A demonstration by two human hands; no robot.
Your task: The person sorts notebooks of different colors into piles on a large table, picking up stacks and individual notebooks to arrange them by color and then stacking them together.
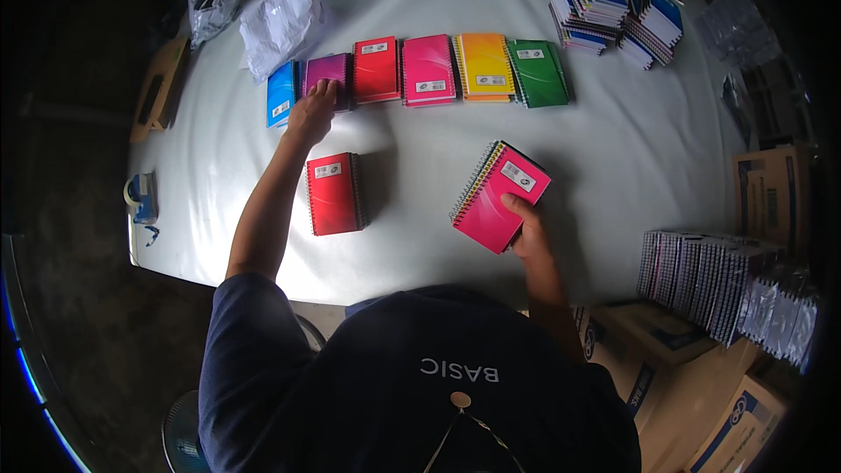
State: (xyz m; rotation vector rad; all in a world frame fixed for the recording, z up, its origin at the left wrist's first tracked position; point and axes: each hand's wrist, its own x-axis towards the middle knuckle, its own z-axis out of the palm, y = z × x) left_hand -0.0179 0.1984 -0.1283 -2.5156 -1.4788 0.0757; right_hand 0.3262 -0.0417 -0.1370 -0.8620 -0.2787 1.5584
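The left hand (pixel 313 109) lies with fingers flat on the purple notebook (pixel 328 73), second of six in a row; the right hand (pixel 528 229) has its fingers clamped on a pink notebook stack (pixel 498 197); one red notebook (pixel 333 194) lies between the hands.

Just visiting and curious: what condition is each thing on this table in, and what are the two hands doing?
Left hand: resting on the purple notebook.
Right hand: gripping a stack of notebooks, pink on top.
Red notebook: closed, lying alone.
Row of notebooks: closed, side by side.
Cardboard box: open.
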